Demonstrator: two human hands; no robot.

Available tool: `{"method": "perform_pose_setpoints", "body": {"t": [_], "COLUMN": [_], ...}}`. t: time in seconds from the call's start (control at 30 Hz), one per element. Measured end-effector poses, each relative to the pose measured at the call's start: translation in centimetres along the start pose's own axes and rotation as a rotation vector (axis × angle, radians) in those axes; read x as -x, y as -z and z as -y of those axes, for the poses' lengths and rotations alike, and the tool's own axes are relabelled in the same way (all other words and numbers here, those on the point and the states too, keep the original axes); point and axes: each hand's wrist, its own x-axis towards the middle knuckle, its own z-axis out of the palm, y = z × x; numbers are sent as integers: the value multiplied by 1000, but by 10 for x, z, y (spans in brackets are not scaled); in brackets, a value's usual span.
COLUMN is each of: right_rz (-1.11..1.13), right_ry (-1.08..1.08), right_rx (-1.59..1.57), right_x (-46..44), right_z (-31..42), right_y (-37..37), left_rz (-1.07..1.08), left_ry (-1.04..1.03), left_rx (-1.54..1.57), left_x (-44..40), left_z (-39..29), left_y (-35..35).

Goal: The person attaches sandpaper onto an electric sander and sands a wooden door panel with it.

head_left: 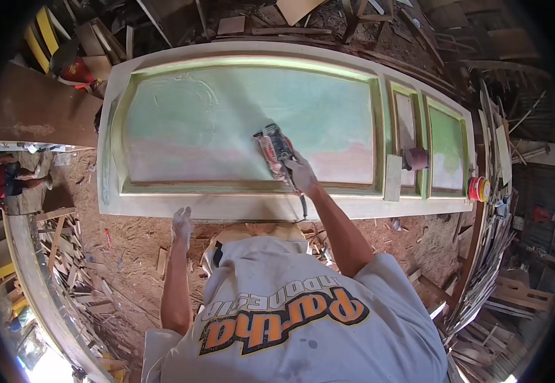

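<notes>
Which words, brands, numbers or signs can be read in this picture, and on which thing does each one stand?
"INDONESIA": grey T-shirt, upside down in this view.
"Partha": same T-shirt, larger orange letters, also upside down.
Power sander: markings too small and blurred to read.
Red-and-yellow container: label too small to read.
No number is legible.

1 cam, worn on the head. It looks fwd & down. The shirt [316, 325] is v. close, at the btm of the pic. The big panel [328, 108] is a bit farther off, in the mid. It's a v. wide, round view w/ dark corners, so the ground [137, 255] & wood bits [102, 307] fit too.
</notes>
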Motion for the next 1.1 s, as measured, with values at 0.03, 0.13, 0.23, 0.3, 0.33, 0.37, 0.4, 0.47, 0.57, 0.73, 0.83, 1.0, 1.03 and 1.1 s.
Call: {"method": "perform_pose_setpoints", "body": {"t": [0.03,0.13,0.23,0.3,0.33,0.37,0.4,0.47,0.57,0.73,0.83,1.0,1.03,1.1], "right_rz": [-35,-72,-23,-32,-32,-100,-106,-179,-193,-120,-229,-393,-389,-410], "right_ry": [9,-23,-32,-35,-37,2,0,12,-1,-37,38,108,102,77], "right_rx": [40,47,97,97,87,120,126,153,127,54,381,1339,1339,1376], "right_x": [0,6,-1,-6,-6,-7,-9,-12,-15,-18,-15,-45,-55,-82], "right_z": [-2,-2,-7,-4,-5,-10,-13,-17,-15,-7,1,34,34,36], "right_y": [0,-2,8,4,4,-2,-4,-8,-8,-4,-22,-108,-116,-121], "left_rz": [0,-71,-136,-139,-129,-126,-124,-154,-213,-261,-194,-462,-378,-346], "left_ry": [8,-135,-249,-398,-391,-489,-587,-559,-487,-431,-389,-345,-273,-185], "left_rx": [-37,-124,-108,-7,-1,31,64,63,-84,-208,-122,-791,-720,-730], "left_x": [-15,-79,-110,-193,-196,-193,-190,-178,-147,-141,-136,-92,-104,-101], "left_z": [2,28,25,81,82,71,58,38,12,12,6,-29,-26,-46], "left_y": [12,44,60,73,73,76,77,73,73,71,68,22,19,-2]}}
